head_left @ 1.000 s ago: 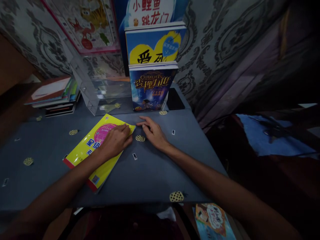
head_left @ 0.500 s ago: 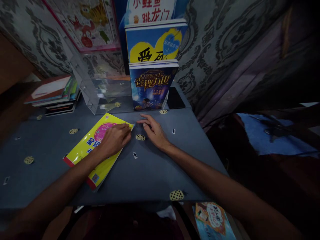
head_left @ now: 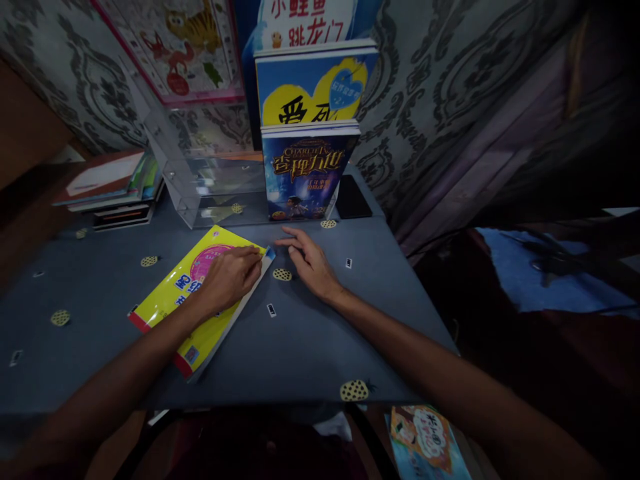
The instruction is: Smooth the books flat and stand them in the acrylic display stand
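A yellow book (head_left: pixel 165 300) lies flat on the grey table (head_left: pixel 300 347), angled toward the upper right. My left hand (head_left: pixel 230 278) rests on its upper right part, fingers curled over the corner and pressing on the cover. My right hand (head_left: pixel 309 261) lies on the table just right of that corner, fingers stretched out toward it, holding nothing. A small round dotted sticker (head_left: pixel 282 274) sits between the two hands.
A dark blue book (head_left: pixel 305 173) stands upright in front of a blue and yellow book (head_left: pixel 315 83). A clear plastic stand (head_left: pixel 210 187) is to their left, a stack of books (head_left: pixel 110 193) farther left, a black phone (head_left: pixel 353 197) at the right.
The right edge of the yellow book's cover has lifted slightly under my left fingers. My right hand has barely shifted.
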The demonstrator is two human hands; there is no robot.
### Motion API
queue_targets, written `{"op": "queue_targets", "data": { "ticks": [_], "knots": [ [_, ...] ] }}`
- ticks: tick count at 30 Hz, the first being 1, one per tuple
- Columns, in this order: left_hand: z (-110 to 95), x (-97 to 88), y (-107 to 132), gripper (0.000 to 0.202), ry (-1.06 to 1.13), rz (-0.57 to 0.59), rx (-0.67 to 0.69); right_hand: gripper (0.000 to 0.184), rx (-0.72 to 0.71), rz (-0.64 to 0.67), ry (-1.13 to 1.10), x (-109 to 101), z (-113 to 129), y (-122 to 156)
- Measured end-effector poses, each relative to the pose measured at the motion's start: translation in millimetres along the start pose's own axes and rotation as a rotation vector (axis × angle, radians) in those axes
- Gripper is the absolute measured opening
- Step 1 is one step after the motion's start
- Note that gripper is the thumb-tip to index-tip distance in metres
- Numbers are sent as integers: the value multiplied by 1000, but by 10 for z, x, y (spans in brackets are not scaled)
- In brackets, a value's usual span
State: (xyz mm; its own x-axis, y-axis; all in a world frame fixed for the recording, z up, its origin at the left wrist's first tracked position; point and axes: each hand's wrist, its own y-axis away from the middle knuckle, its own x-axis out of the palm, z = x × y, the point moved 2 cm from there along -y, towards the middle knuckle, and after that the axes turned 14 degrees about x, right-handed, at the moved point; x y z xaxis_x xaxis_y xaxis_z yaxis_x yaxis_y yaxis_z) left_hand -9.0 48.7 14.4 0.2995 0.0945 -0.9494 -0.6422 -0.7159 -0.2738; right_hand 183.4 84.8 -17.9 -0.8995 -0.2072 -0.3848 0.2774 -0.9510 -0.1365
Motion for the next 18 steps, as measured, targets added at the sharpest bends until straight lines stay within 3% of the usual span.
{"op": "queue_targets", "data": {
  "ticks": [10, 18],
  "knots": [
    [-7, -33, -8, 32, -17, 19, -13, 42, -41, 2, -25, 0, -4, -2],
    [-16, 3, 3, 27, -21, -44, 40, 45, -118, 17, 0, 3, 10, 21]
  ]
}}
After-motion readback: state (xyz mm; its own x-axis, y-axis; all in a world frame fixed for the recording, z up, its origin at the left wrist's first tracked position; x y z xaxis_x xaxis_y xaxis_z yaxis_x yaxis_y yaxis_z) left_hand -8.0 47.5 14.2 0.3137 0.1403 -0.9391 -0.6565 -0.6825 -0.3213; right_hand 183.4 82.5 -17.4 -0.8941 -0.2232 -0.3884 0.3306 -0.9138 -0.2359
